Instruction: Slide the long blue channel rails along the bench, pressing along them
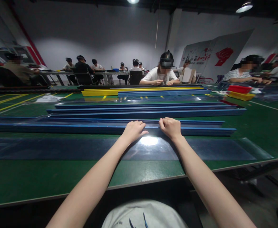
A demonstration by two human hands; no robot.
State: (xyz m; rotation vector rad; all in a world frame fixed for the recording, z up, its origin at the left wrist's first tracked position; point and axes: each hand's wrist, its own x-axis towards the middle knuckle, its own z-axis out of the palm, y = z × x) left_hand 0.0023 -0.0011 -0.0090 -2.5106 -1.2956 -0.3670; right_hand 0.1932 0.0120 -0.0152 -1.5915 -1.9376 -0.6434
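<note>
A long blue plastic channel (pixel 69 129) with raised edges lies across the table in front of me. Near its middle, my left hand (pixel 134 130) is closed over the channel, fingers curled onto it and thumb pointing right. A short way to the right, my right hand (pixel 171 127) grips the same channel with its fingers bent in like a fist. The fingertips of both hands are partly hidden. Between the channel and the table's front edge, a clear plastic strip (pixel 58 148) lies flat, passing beneath my wrists.
More blue channels (pixel 148 112) lie parallel behind, then a yellow channel (pixel 98 92). Red (pixel 240 89) and yellow (pixel 241 95) trays sit at the right. A person (pixel 161 74) works across the green table (pixel 34 180); another person (pixel 243 72) sits at the right.
</note>
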